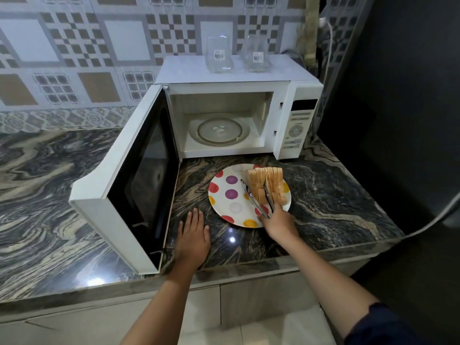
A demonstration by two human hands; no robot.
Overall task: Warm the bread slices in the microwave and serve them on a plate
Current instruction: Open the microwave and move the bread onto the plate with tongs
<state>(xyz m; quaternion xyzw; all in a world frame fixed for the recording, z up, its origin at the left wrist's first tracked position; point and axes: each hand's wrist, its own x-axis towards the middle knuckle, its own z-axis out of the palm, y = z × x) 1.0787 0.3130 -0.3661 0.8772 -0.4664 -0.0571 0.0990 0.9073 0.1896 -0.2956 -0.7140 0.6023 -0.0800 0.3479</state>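
From the head camera, the bread slices [267, 185] stand on edge in a pale, tan-crusted row at the right side of a round plate [229, 202], white with purple, red and yellow dots. The plate sits on the dark, glossy, marbled desk [336, 195] just in front of the white microwave [236, 113]. The microwave's door [129, 185] hangs wide open, baring a round glass tray [219, 131] inside. The right hand [278, 222] holds thin metal tongs [258, 199], its grip closed around their handles; the tong arms straddle some slices, and whether they pinch the bread is hard to tell. The left hand [193, 235] lies flat on the desk, fingers spread, holding nothing. Two clear glass jars [237, 54] with barcode stickers stand on top of the microwave, blurred. The control panel's lettering is unreadable.
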